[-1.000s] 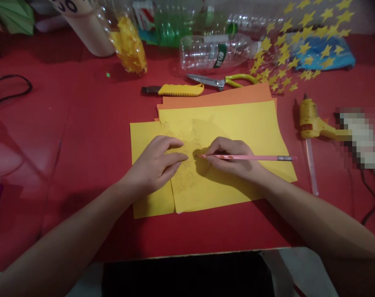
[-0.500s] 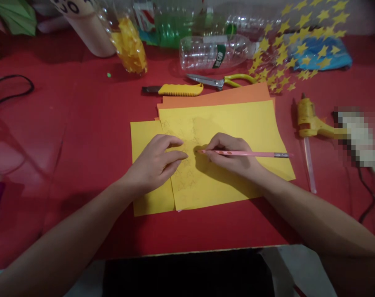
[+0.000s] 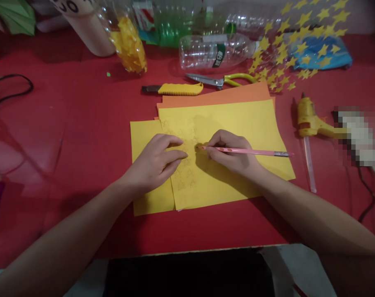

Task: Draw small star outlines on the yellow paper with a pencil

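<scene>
Compared with a second ago, the pink pencil (image 3: pixel 261 152) and the right hand (image 3: pixel 233 144) are set slightly nearer the far edge of the yellow sheet (image 3: pixel 237 115). The pencil is pinched close to its point, probably for control over the small star outlines (image 3: pixel 191 181) on the sheet's left part. Across its left edge the left hand (image 3: pixel 156 163) is rested, loosely curled with nothing grasped, apparently to steady it. Beyond the sheet, a bottle (image 3: pixel 202 53) with a green label (image 3: pixel 218 55) is seen, its white characters too blurred.

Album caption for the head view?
Right hand holding a pink pencil, left hand beside it, over yellow paper bearing star-like sketches.
</scene>
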A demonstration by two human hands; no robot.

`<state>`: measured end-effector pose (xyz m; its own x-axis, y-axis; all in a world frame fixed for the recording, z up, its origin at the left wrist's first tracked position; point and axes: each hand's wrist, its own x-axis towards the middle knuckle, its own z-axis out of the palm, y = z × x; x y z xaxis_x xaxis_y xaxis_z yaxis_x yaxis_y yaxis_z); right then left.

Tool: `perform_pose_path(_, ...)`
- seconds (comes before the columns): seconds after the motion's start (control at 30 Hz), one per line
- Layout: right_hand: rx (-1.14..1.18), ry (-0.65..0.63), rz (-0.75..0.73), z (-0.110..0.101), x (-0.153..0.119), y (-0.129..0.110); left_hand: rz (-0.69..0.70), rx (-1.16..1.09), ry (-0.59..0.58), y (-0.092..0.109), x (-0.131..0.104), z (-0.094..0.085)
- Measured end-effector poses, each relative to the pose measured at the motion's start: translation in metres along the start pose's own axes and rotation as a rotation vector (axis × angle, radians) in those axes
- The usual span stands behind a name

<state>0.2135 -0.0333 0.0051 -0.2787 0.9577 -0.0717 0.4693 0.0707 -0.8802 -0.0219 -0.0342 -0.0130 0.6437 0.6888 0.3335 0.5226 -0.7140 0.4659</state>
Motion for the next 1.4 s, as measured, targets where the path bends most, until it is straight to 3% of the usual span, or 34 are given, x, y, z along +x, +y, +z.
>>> perform_pose_path(1.4,0.092,-0.004,-0.091,-0.0011,0.0011,-0.0007,-0.011,0.004,-0.010,0.0010,0.0016,-0.0010)
